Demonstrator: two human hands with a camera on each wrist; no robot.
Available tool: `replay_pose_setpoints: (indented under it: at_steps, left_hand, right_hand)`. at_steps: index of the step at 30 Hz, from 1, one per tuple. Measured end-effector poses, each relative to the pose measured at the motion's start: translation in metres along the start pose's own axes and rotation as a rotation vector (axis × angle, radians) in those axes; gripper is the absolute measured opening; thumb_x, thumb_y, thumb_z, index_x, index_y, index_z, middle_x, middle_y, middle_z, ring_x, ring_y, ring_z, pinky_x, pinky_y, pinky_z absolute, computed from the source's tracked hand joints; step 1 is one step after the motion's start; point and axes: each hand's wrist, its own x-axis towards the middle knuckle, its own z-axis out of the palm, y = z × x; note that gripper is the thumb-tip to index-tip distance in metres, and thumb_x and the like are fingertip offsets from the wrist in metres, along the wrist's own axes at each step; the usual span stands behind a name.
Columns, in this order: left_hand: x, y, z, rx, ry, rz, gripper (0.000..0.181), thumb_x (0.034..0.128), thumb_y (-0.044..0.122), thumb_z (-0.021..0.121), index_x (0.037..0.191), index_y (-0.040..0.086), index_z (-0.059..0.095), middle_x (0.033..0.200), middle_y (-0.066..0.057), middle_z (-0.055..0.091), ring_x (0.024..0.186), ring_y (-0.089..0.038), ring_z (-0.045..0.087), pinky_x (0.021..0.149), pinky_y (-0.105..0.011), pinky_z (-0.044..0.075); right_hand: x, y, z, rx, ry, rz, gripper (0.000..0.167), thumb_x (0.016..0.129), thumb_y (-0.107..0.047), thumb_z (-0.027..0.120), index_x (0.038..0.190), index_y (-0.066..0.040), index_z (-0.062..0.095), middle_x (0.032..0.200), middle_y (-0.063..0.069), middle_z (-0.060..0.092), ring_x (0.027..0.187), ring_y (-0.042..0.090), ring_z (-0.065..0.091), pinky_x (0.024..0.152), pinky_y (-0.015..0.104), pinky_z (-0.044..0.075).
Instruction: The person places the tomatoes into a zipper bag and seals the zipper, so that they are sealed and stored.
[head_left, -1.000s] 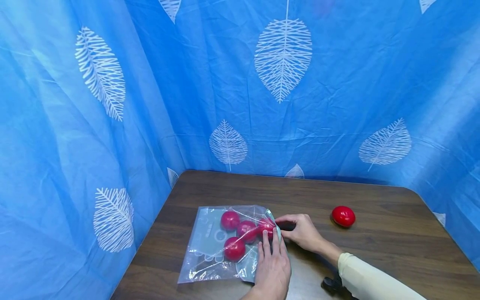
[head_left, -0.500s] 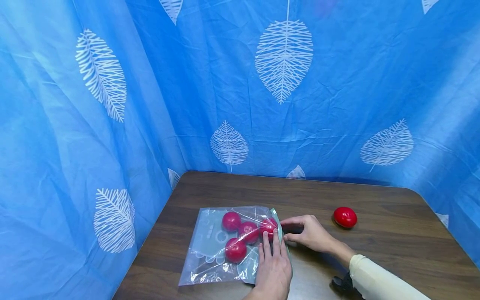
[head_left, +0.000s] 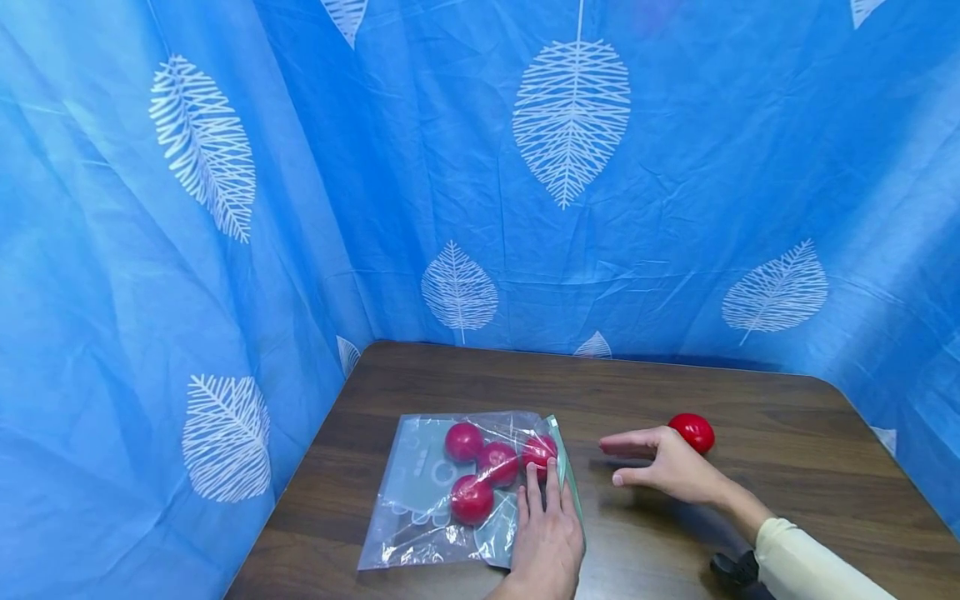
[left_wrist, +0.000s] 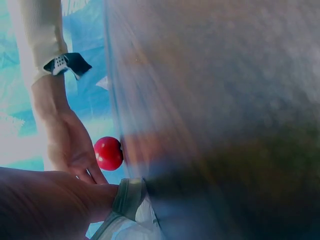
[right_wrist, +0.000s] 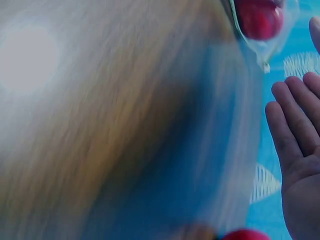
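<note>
A clear zip bag [head_left: 420, 533] with a pale green printed panel lies flat, several glossy red balls [head_left: 472, 500] inside it. My left hand [head_left: 547, 542] lies across the bag's right end and holds the mouth edge; its thumb is hidden in the head view. In the left wrist view, the green-edged mouth [left_wrist: 131, 195] sits against that hand. My right hand [head_left: 675, 467] is off the bag, fingers extended and thumb apart, with nothing in it. Just behind it, a loose red ball [head_left: 693, 431], slightly oval, rests on the table, partly covered by the hand.
The brown wooden table [head_left: 465, 375] has rounded far corners. Blue curtains [head_left: 405, 167] with white leaf prints stand behind and beside it. A black wrist strap [head_left: 735, 568] shows at the right sleeve [head_left: 810, 558].
My right hand has let go of the ball at the bag's mouth and drawn back rightward toward the loose ball. That ball is now inside the bag. The left hand stays in place.
</note>
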Motion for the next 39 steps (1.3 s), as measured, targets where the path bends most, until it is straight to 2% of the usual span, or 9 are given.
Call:
replay_pose_setpoints:
  at_steps: [7, 12, 16, 19, 21, 27, 32, 39]
  left_hand:
    - [0.0, -0.001, 0.001, 0.014, 0.047, 0.013, 0.061, 0.0994, 0.019, 0.076, 0.158, 0.01, 0.059, 0.174, -0.016, 0.041, 0.159, -0.046, 0.041, 0.122, -0.053, 0.049]
    - [-0.001, -0.001, 0.003, -0.003, 0.079, 0.024, 0.061, 0.098, 0.017, 0.077, 0.156, 0.008, 0.06, 0.172, -0.017, 0.043, 0.157, -0.047, 0.043, 0.12, -0.054, 0.051]
    - [0.0, -0.002, 0.002, -0.01, 0.062, 0.028, 0.068, 0.0943, 0.018, 0.082, 0.157, 0.007, 0.058, 0.173, -0.018, 0.041, 0.158, -0.048, 0.042, 0.12, -0.054, 0.05]
    - [0.002, -0.003, 0.001, -0.019, 0.036, 0.027, 0.074, 0.0906, 0.019, 0.086, 0.158, 0.007, 0.057, 0.174, -0.017, 0.04, 0.159, -0.047, 0.041, 0.121, -0.053, 0.049]
    - [0.002, -0.003, 0.001, -0.022, 0.027, 0.026, 0.076, 0.09, 0.019, 0.087, 0.159, 0.008, 0.057, 0.174, -0.017, 0.039, 0.159, -0.047, 0.041, 0.121, -0.053, 0.049]
    - [0.001, -0.003, 0.001, -0.02, 0.041, 0.031, 0.071, 0.092, 0.018, 0.084, 0.158, 0.007, 0.058, 0.174, -0.017, 0.04, 0.159, -0.047, 0.042, 0.121, -0.054, 0.05]
    - [-0.001, -0.003, 0.001, -0.02, 0.055, 0.031, 0.068, 0.0935, 0.018, 0.082, 0.157, 0.007, 0.059, 0.174, -0.016, 0.041, 0.158, -0.047, 0.043, 0.12, -0.054, 0.051]
    - [-0.001, -0.003, 0.002, -0.025, 0.043, 0.023, 0.074, 0.0897, 0.019, 0.086, 0.157, 0.007, 0.058, 0.174, -0.016, 0.04, 0.158, -0.047, 0.042, 0.121, -0.053, 0.05]
  right_hand:
    - [-0.027, 0.005, -0.031, 0.016, 0.032, 0.025, 0.048, 0.096, -0.02, 0.086, 0.142, -0.011, 0.073, 0.14, 0.011, 0.076, 0.122, 0.003, 0.072, 0.099, 0.03, 0.062]
    - [-0.046, 0.01, -0.055, 0.104, 0.04, 0.03, 0.049, 0.097, -0.01, 0.083, 0.144, -0.004, 0.07, 0.141, 0.016, 0.075, 0.125, -0.002, 0.07, 0.099, 0.024, 0.061]
    - [-0.061, 0.012, -0.073, 0.126, 0.061, 0.016, 0.048, 0.099, -0.003, 0.079, 0.145, 0.002, 0.067, 0.14, 0.004, 0.076, 0.125, -0.001, 0.071, 0.095, 0.021, 0.061]
    - [-0.071, 0.014, -0.086, 0.094, 0.092, 0.027, 0.046, 0.1, -0.004, 0.077, 0.144, 0.004, 0.067, 0.138, -0.008, 0.077, 0.123, -0.002, 0.071, 0.091, 0.02, 0.062]
    - [-0.077, 0.016, -0.093, 0.078, 0.117, 0.04, 0.045, 0.101, -0.004, 0.077, 0.144, 0.005, 0.067, 0.136, -0.01, 0.077, 0.122, -0.001, 0.072, 0.089, 0.021, 0.063]
    - [-0.092, 0.03, -0.106, 0.021, 0.184, 0.052, 0.046, 0.101, -0.002, 0.076, 0.144, 0.007, 0.065, 0.134, -0.011, 0.078, 0.12, -0.002, 0.073, 0.086, 0.021, 0.063]
    - [-0.099, 0.04, -0.114, 0.038, 0.204, 0.085, 0.048, 0.101, -0.002, 0.075, 0.146, 0.008, 0.063, 0.135, -0.017, 0.076, 0.118, -0.007, 0.072, 0.084, 0.021, 0.064]
    - [-0.102, 0.051, -0.117, 0.003, 0.239, 0.123, 0.049, 0.101, -0.006, 0.078, 0.146, 0.007, 0.064, 0.131, -0.021, 0.076, 0.114, -0.01, 0.071, 0.082, 0.019, 0.063]
